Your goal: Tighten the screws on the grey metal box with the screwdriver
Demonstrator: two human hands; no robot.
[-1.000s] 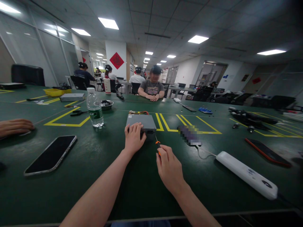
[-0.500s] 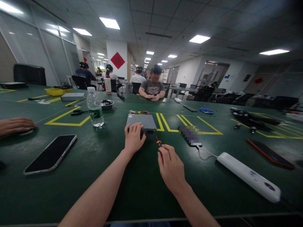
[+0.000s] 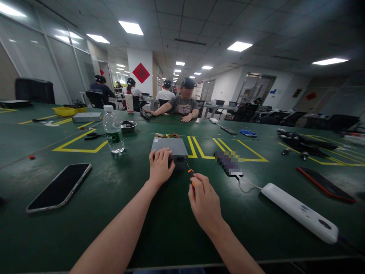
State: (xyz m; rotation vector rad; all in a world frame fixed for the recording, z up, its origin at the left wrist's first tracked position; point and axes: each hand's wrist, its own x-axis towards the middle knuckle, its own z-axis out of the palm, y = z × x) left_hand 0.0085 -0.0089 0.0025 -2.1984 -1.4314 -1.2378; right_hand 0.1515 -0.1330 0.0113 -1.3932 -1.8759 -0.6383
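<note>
A grey metal power supply unit (image 3: 169,146) lies flat on the green table, bundled coloured wires (image 3: 167,135) at its far edge. My left hand (image 3: 161,163) grips its near left part, fingers over the top and thumb along the front side. In my right hand (image 3: 203,199) is a screwdriver (image 3: 191,174) with an orange and black handle, held between closed fingers. Its thin shaft points up toward the unit's near right corner, close to the socket side. Whether the tip sits in a screw is too small to tell.
A water bottle (image 3: 113,131) and a metal bowl (image 3: 129,126) stand to the left, behind a phone (image 3: 59,187). On the right lie a pixelated object (image 3: 228,163), a white power strip (image 3: 299,211) and a red-edged phone (image 3: 325,184). A person (image 3: 182,102) sits opposite.
Another person's hand at the left edge has gone from view; a small red object shows near there. The person opposite has stretched an arm toward a dark object. My hands barely shift.
</note>
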